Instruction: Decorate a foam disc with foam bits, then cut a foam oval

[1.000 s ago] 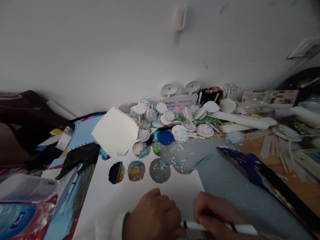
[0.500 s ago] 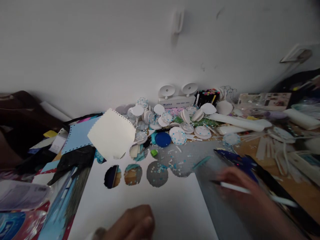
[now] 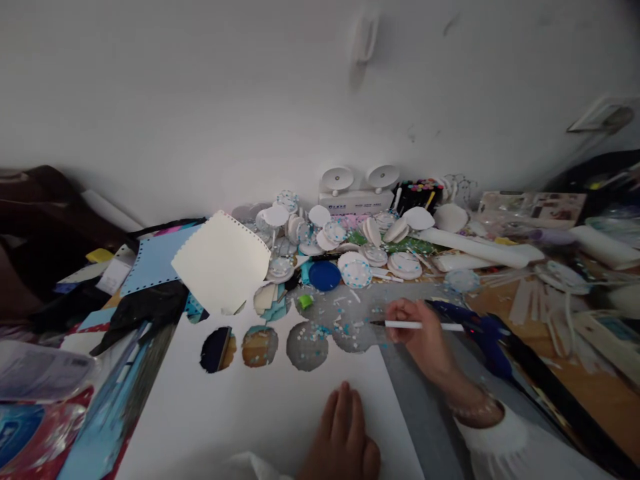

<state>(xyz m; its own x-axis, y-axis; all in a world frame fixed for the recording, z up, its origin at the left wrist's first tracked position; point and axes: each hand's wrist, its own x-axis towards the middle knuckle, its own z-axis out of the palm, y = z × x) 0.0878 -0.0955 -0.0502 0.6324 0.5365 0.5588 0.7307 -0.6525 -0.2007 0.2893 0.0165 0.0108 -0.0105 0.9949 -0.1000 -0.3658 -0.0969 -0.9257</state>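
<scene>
A large white sheet (image 3: 280, 407) with round cut-outs along its far side lies in front of me. On it rests my left hand (image 3: 345, 437), fingers stretched out and pointing away from me. My right hand (image 3: 423, 340), above the sheet's right edge and the grey mat (image 3: 407, 373), is closed around a white pen (image 3: 407, 325) whose dark tip points left. Blue and white paper bits (image 3: 327, 329) are scattered near the cut-outs. Just beyond them lie a dark blue disc (image 3: 325, 275) and a small green piece (image 3: 305, 302).
A blue glue gun (image 3: 483, 337) lies right of my right hand. White discs with blue dots (image 3: 356, 269) are heaped along the wall. Cream sheets (image 3: 223, 263) stand at the left, near plastic packaging (image 3: 40, 373). A white two-headed lamp (image 3: 356, 193) stands at the back.
My right hand has moved left with the pen, toward the cut-outs. My left hand has shifted right across the sheet, its fingers now stretched out. The view has shifted slightly.
</scene>
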